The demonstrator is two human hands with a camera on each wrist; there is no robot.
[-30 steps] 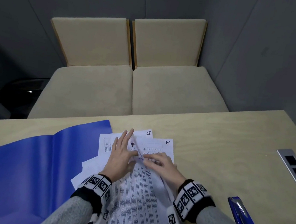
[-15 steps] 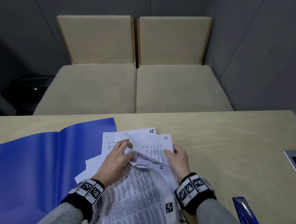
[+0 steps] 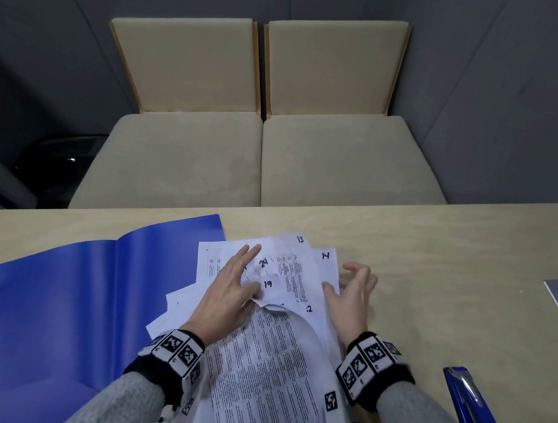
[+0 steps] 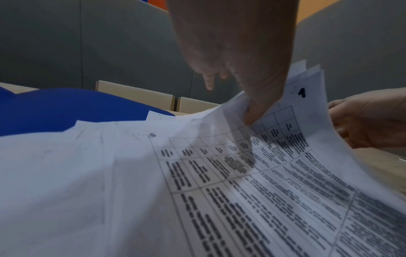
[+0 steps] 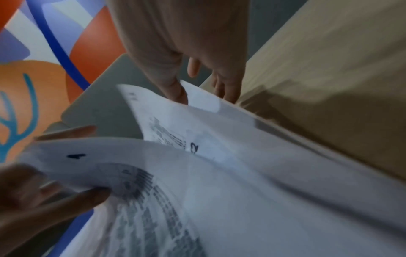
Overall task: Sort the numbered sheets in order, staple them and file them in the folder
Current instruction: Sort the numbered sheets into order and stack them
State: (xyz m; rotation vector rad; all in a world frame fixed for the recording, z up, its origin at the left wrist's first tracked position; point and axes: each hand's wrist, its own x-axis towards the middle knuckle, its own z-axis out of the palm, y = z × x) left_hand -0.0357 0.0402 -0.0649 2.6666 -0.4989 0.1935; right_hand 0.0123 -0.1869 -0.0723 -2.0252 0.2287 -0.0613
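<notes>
Blue folder; white sheets, black print; blue stapler.

The sheets lay at six o'clock on the table, overlapping the open folder at nine. The stapler lay at four, and two chairs stood behind the table at twelve.

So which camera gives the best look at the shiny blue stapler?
The head view: the shiny blue stapler lies in full on the pale wooden table, to the right of the right hand. Neither wrist view shows it.
</notes>
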